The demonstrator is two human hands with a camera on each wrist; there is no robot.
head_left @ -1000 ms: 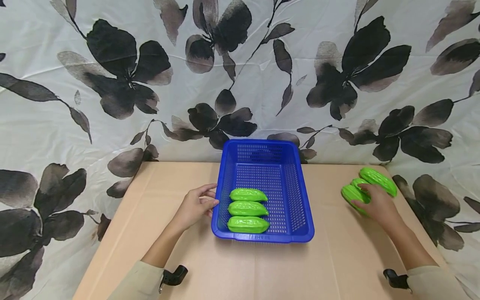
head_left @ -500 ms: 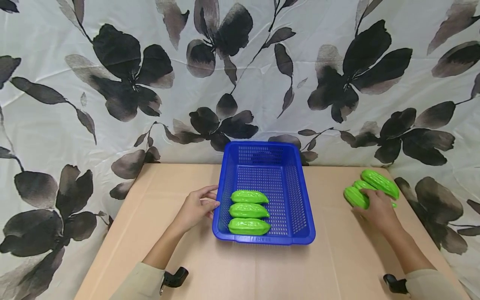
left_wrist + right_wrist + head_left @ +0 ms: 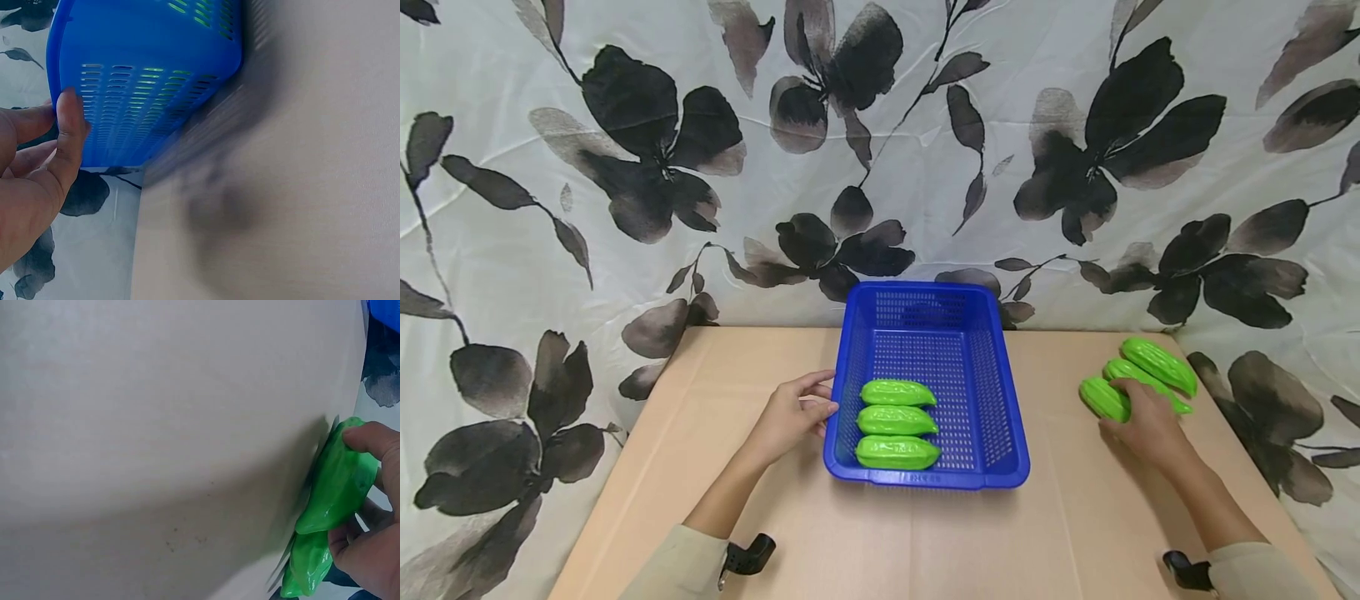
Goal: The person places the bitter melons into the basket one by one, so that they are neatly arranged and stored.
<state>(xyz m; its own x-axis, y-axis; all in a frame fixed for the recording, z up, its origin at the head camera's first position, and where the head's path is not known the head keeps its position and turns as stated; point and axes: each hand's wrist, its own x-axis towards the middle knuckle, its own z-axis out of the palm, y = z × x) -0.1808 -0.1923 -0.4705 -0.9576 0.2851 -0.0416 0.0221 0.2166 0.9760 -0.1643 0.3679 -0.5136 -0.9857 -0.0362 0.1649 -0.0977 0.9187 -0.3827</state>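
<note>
The green gourd (image 3: 1103,398) in the right hand's (image 3: 1146,425) grasp has slid toward nine o'clock, lying at three o'clock from the blue basket (image 3: 955,481). Probably light, stiff, slick: hold mid-body. The left hand's (image 3: 786,417) relaxed fingers touch the basket.

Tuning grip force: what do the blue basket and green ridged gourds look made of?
Blue basket: likely moulded plastic, satin finish; thin, regularly slotted walls. Green ridged gourds: probably glossy moulded plastic, from sharp highlights and near-uniform colour; real waxy-skinned produce can't be ruled out.
</note>
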